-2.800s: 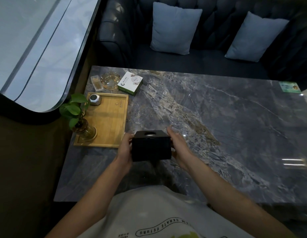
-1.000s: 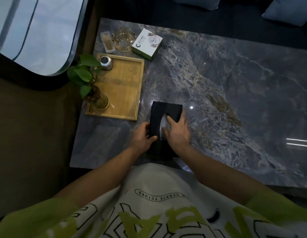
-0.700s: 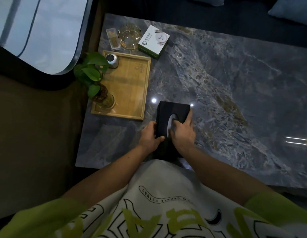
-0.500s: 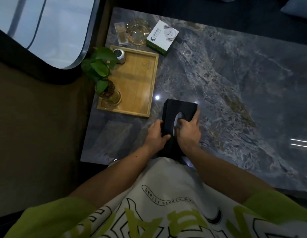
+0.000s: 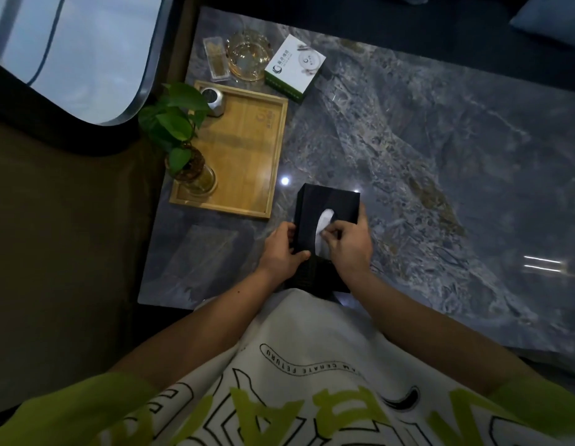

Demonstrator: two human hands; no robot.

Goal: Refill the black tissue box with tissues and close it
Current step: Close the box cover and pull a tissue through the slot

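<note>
— Where's the black tissue box [image 5: 324,201]?

— On the table [image 5: 440,156], just right of the wooden tray's [image 5: 247,156] near right corner, apart from it. It's a matte, oblong block with squared edges, its long side running away from the person. The top has an oval opening with white tissue [image 5: 324,218] showing through it, soft and crumpled.

— And the hands?

— The left hand [image 5: 281,249] grips the box on the side facing the tray: thumb laid across the top, fingers curled down over the edge. The right hand [image 5: 347,243] pinches the tissue at the opening between thumb and forefinger. Its other fingers are bent, and one reaches along the box's side away from the tray.

— What's the tray holding?

— It's a pale, shallow rectangle with a raised rim and a visible grain. In its near left corner stands a rounded glass vase [image 5: 199,180] holding a green-leaved plant [image 5: 173,123], and in its far left corner a small metallic canister [image 5: 212,98].

— Beyond the tray?

— Past its far edge sit a round glass ashtray [image 5: 249,54] and, left of that, a small clear case [image 5: 216,62] with yellowish contents. Past the far right corner lies a white-and-green carton [image 5: 294,67].

— The surface?

— It's glossy grey marble with brownish veining, mirroring ceiling lights. Beyond it runs dark seating with a blue cushion [image 5: 553,17]. Left of the tray there's a pale glossy panel [image 5: 70,49] with a rounded corner.
</note>
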